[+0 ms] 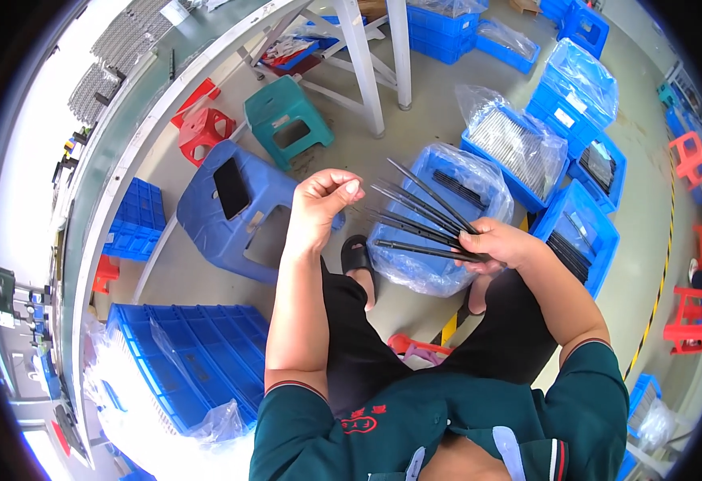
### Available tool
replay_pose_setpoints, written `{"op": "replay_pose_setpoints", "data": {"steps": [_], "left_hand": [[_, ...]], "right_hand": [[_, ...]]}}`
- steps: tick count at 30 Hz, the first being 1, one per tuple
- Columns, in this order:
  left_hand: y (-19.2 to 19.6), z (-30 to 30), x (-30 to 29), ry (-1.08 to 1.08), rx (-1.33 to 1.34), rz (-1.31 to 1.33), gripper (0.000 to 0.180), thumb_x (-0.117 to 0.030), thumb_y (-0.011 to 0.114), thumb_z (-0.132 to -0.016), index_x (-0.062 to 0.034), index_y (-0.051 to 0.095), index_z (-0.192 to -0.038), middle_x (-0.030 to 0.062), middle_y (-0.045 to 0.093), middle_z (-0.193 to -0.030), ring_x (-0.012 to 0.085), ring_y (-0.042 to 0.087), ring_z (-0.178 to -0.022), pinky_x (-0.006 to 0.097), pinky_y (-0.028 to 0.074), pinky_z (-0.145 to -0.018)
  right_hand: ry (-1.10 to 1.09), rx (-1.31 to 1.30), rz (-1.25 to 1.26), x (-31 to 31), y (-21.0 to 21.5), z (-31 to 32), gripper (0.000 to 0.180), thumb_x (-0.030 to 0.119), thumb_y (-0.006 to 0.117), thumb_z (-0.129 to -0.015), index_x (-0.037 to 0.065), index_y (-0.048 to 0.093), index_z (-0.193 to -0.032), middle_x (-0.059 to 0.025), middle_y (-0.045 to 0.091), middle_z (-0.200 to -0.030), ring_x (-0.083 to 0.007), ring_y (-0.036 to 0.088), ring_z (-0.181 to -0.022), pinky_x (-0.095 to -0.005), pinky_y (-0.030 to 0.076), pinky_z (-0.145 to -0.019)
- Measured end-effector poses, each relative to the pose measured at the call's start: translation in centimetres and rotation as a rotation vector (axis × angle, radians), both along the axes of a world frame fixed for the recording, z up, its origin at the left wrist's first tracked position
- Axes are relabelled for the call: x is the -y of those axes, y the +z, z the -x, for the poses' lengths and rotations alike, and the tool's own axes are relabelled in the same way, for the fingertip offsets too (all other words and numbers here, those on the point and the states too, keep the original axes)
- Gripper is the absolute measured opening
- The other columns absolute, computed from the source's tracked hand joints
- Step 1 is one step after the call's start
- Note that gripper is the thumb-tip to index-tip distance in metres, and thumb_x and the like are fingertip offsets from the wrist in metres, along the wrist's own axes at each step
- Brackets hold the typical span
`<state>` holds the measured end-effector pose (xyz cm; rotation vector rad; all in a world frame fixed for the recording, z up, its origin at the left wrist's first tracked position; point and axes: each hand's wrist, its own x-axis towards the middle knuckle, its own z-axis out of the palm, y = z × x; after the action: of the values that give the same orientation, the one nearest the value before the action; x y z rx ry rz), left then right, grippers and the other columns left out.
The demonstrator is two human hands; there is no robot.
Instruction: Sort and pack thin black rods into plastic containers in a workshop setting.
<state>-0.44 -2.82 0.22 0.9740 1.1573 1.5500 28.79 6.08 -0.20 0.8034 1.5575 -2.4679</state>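
My right hand (495, 244) is closed around one end of a bundle of thin black strips (427, 212), which fan out toward the left. My left hand (327, 204) is raised beside their far tips, thumb and fingers pinched together; whatever it may hold is too small to make out. Below the bundle, between my feet, stands a blue bin (399, 276) lined with clear plastic. More black strips (459, 189) lie inside it. To its right, another blue bin (599, 220) holds a pile of similar black strips (567, 255).
A blue stool (206, 228) at my left bears a dark phone (231, 187). Past it are a green stool (275, 104), a red stool (206, 132) and a long workbench (138, 120). Blue crates (198, 353) stand at lower left; a plastic-covered bin of pale strips (511, 152) is at right.
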Motion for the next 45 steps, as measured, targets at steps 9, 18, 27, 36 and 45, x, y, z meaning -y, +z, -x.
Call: {"op": "replay_pose_setpoints", "data": {"steps": [9,18,27,36,45], "left_hand": [[-0.6,0.2,0.3,-0.14,0.107,0.019,0.015,-0.007,0.067,-0.081,0.0016,0.062,-0.092,0.0074,0.064,-0.083,0.0132,0.061,-0.073,0.025,0.049,-0.071],[0.0,-0.5,0.3,-0.21,0.024,0.097,0.011,0.001,0.066,-0.079,0.002,0.062,-0.089,0.0073,0.065,-0.083,0.0154,0.062,-0.075,0.027,0.051,-0.073],[0.3,-0.1,0.8,-0.056,-0.05,-0.094,0.013,0.0,0.067,-0.078,0.002,0.064,-0.09,0.0085,0.066,-0.083,0.0153,0.063,-0.077,0.027,0.051,-0.073],[0.2,-0.9,0.5,-0.171,-0.043,0.045,0.011,0.0,0.067,-0.079,0.0022,0.063,-0.089,0.0072,0.065,-0.083,0.0138,0.062,-0.076,0.025,0.05,-0.072],[0.3,0.6,1.0,-0.087,-0.217,0.072,0.009,0.001,0.066,-0.079,0.0026,0.064,-0.088,0.0059,0.065,-0.082,0.0117,0.061,-0.075,0.023,0.049,-0.071]], "right_hand": [[0.093,-0.011,-0.019,0.2,0.0,0.3,0.048,0.045,0.053,-0.089,-0.001,0.057,-0.083,-0.0024,0.048,-0.057,-0.004,0.034,-0.039,-0.0194,0.027,-0.037],[0.123,0.028,-0.012,0.2,0.3,0.5,0.045,0.044,0.051,-0.09,0.0,0.057,-0.083,-0.0013,0.048,-0.057,-0.0036,0.034,-0.039,-0.019,0.027,-0.037],[0.1,0.078,-0.022,0.1,0.0,0.6,0.043,0.042,0.052,-0.091,0.0,0.056,-0.082,-0.0011,0.047,-0.057,-0.0034,0.034,-0.039,-0.0197,0.026,-0.037],[0.06,0.124,-0.141,0.2,-0.6,0.6,0.037,0.037,0.055,-0.09,0.001,0.056,-0.085,-0.0011,0.048,-0.062,-0.0058,0.04,-0.05,-0.0185,0.029,-0.041],[0.049,0.211,-0.203,0.4,-1.0,1.0,0.035,0.038,0.056,-0.089,0.003,0.057,-0.087,0.0006,0.047,-0.066,-0.0062,0.043,-0.057,-0.0191,0.035,-0.048]]}}
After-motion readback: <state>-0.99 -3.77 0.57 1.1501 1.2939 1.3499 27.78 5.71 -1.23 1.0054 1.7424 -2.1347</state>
